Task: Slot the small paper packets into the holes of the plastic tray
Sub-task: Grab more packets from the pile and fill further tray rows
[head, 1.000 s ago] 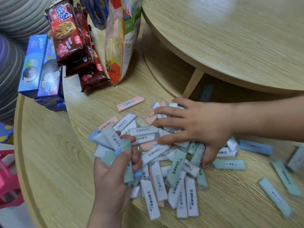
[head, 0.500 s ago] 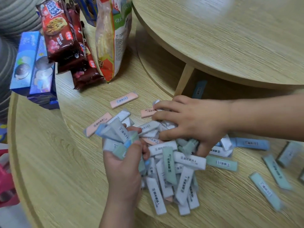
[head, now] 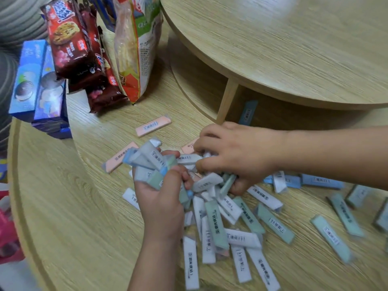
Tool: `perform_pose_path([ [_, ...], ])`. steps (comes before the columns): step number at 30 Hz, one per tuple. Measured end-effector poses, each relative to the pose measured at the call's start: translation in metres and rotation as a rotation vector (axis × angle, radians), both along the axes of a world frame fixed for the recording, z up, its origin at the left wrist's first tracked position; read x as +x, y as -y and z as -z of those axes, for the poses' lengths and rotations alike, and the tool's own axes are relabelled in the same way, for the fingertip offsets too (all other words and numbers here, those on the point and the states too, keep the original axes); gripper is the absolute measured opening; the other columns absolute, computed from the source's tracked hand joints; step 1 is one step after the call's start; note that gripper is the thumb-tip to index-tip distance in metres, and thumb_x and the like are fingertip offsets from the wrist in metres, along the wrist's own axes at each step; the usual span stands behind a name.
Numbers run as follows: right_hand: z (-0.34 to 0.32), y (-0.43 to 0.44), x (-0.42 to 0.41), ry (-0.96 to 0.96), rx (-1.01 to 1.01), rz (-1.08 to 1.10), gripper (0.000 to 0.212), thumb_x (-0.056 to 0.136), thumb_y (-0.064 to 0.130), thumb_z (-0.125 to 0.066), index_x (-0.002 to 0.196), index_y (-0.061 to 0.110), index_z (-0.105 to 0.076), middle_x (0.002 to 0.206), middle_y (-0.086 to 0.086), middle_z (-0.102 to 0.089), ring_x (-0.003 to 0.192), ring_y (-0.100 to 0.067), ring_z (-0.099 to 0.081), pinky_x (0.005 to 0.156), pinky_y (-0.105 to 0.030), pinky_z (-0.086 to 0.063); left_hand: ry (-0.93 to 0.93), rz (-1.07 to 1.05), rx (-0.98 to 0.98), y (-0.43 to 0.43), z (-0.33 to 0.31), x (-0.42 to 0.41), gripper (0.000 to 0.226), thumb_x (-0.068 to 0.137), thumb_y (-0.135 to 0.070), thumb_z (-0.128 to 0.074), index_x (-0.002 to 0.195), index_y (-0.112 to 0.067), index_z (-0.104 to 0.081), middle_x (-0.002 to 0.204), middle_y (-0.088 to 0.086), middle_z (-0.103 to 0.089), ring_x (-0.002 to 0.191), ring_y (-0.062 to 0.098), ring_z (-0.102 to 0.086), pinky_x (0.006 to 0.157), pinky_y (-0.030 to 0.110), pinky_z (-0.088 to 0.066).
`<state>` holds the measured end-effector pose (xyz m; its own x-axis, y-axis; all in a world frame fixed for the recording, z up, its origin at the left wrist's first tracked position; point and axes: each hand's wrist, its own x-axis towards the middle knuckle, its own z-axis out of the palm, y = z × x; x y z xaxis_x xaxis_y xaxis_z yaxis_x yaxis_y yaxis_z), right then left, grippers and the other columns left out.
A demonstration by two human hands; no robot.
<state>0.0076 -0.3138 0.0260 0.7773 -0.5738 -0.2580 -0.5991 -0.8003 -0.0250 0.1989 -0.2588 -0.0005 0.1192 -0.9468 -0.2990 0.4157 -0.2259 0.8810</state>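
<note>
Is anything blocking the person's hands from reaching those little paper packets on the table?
Nothing visible does. The left hand grips a bundle of packets, and the right hand curls its fingers round paper packets in the pile on the table. No plastic tray shows, so that path cannot be judged.

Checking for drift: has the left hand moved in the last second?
Yes. The left hand, gripping a bundle of packets, has moved forward, closer to the table leg and the right hand.
</note>
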Motion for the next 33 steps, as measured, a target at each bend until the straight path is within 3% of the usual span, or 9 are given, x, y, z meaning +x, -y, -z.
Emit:
perform_pose_path([
  [5,0.000,-0.010,0.002,-0.011,-0.015,0.036,0.075,0.063,0.056,-0.072,0.127,0.025,-0.048,0.136,-0.013,-0.046,0.125,-0.037,-0.041,0.084,-0.054,-0.051,0.015,0.028,-0.027,0.000,-0.001,0.000,0.019,0.072,-0.015,-0.066,0.091,-0.012,-0.062,0.064,0.011,-0.054,0.055,0.023,-0.049,0.057,0.035,-0.042],
  [12,-0.007,-0.010,0.007,-0.019,0.023,0.100,0.062,0.085,0.035,-0.064,0.138,0.031,-0.031,0.141,-0.010,-0.038,0.120,-0.030,-0.044,0.080,-0.047,-0.054,0.042,0.019,-0.038,0.002,-0.002,-0.003,0.015,0.083,-0.005,-0.056,0.097,-0.006,-0.060,0.060,0.007,-0.054,0.052,0.019,-0.050,0.052,0.030,-0.043],
  [17,-0.003,-0.010,0.010,-0.024,0.014,0.157,0.059,0.087,0.030,-0.060,0.139,0.033,-0.033,0.135,-0.006,-0.044,0.118,-0.029,-0.046,0.076,-0.046,-0.054,0.076,0.038,-0.051,0.005,-0.006,-0.005,0.024,0.080,-0.008,-0.059,0.070,-0.027,-0.069,0.059,0.003,-0.057,0.053,0.018,-0.053,0.055,0.031,-0.045],
  [22,-0.001,-0.009,0.009,-0.016,-0.010,0.174,0.055,0.084,0.033,-0.064,0.133,0.035,-0.039,0.122,-0.001,-0.051,0.108,-0.025,-0.051,0.057,-0.033,-0.041,-0.002,0.050,-0.034,0.007,-0.008,-0.004,0.016,0.078,-0.008,-0.062,0.077,-0.023,-0.069,0.062,0.008,-0.054,0.053,0.018,-0.050,0.054,0.030,-0.042],
  [25,-0.003,-0.008,0.006,-0.013,-0.009,0.195,0.055,0.084,0.039,-0.066,0.132,0.038,-0.039,0.119,0.003,-0.052,0.105,-0.023,-0.053,0.055,-0.030,-0.033,-0.073,0.073,-0.036,0.010,-0.012,-0.004,0.017,0.084,-0.004,-0.055,0.098,-0.010,-0.064,0.065,0.009,-0.053,0.054,0.017,-0.049,0.049,0.028,-0.043],
  [33,-0.013,-0.007,0.003,0.091,0.065,0.311,0.060,0.083,0.046,-0.068,0.132,0.046,-0.035,0.127,0.014,-0.052,0.114,-0.015,-0.052,0.070,-0.035,-0.051,-0.142,0.107,-0.035,0.013,-0.022,0.002,0.022,0.086,-0.006,-0.053,0.107,-0.005,-0.058,0.068,0.009,-0.052,0.055,0.016,-0.049,0.052,0.028,-0.043],
])
